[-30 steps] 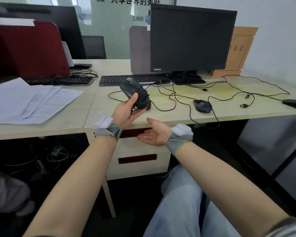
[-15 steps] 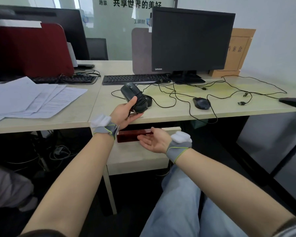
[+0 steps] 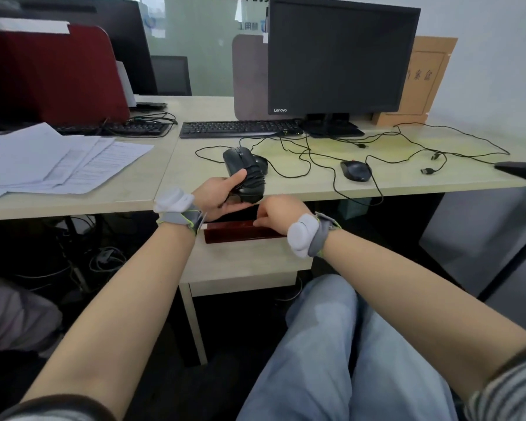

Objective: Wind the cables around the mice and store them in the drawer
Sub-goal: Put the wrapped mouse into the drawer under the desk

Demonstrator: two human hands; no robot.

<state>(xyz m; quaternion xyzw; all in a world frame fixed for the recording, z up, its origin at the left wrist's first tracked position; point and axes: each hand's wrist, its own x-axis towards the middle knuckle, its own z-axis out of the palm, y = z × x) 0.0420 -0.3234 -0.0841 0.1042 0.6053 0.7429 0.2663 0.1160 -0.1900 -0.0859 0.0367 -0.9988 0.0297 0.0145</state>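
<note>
Mouse (image 3: 244, 174) with its cable wound round the body sits in my left hand (image 3: 217, 197), thumb on its near side and fingers curled under, held just above the front edge of the desk (image 3: 170, 177). To its left the papers (image 3: 58, 159) fan out toward that same edge, leaving a bare strip of desktop between them and my hand. Directly below, the drawer (image 3: 243, 232) stands pulled out a little from under the desktop, its dark red handle strip facing me, with a dark gap open above it. My right hand (image 3: 275, 215) is closed over the top of that drawer front, fingers hooked behind it, touching my left hand's heel or nearly so; I cannot tell which. Further right a second mouse (image 3: 356, 170) lies on the desk amid loose cables (image 3: 407, 147), one strand drooping over the front edge. A third mouse (image 3: 520, 170) rests near the right end.
</note>
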